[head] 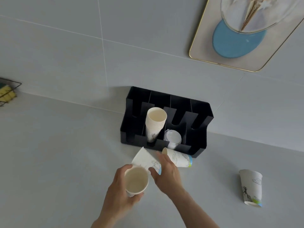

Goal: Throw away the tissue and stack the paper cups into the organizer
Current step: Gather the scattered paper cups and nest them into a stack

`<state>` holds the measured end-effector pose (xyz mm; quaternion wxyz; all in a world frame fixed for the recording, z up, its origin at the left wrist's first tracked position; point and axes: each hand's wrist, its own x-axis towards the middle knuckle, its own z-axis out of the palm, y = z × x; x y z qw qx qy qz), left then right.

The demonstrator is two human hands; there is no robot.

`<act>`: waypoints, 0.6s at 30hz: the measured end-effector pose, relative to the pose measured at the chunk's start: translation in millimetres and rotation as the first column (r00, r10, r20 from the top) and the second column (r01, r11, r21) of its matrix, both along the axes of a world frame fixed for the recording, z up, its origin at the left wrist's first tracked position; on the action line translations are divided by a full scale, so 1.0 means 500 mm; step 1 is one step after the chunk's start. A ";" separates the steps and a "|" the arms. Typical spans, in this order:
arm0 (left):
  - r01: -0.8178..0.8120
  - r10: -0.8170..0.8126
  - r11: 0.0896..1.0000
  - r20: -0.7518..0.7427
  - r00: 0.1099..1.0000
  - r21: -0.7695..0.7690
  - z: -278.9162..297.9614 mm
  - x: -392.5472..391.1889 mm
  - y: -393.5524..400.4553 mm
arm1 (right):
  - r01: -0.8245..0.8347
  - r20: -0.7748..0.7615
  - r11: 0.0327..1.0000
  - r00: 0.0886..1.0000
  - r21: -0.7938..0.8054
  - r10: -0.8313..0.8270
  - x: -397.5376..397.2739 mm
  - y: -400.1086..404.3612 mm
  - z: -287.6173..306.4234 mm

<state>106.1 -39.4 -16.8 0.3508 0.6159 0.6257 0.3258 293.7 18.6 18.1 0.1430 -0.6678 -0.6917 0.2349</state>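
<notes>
Grey counter (pixel 65 162): cup (pixel 179 159) print unreadable.

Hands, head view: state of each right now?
Left hand: closed around an upright white paper cup.
Right hand: open, fingers on a tipped white printed paper cup, not clearly gripping.

Matt paper cups (pixel 154 124), matt black plastic organizer (pixel 199 140), smooth grey counter (pixel 57 153), thin wire basket (pixel 9 91)
</notes>
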 end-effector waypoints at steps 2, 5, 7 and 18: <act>0.033 -0.033 0.999 0.002 0.999 0.014 0.010 0.020 0.013 | -0.032 0.053 0.997 0.998 -0.068 0.036 0.002 0.038 -0.002; 0.062 -0.063 0.998 0.011 0.998 0.019 0.019 0.048 0.031 | -0.017 0.129 0.984 0.991 -0.178 0.041 0.012 0.074 -0.014; 0.076 -0.076 0.997 0.000 0.997 0.024 0.017 0.054 0.035 | -0.002 0.201 0.973 0.978 -0.230 0.050 0.013 0.072 -0.030; 0.062 -0.061 0.997 -0.023 0.998 0.040 0.010 0.053 0.033 | 0.353 -0.386 0.921 0.882 0.162 -0.270 0.059 0.020 0.060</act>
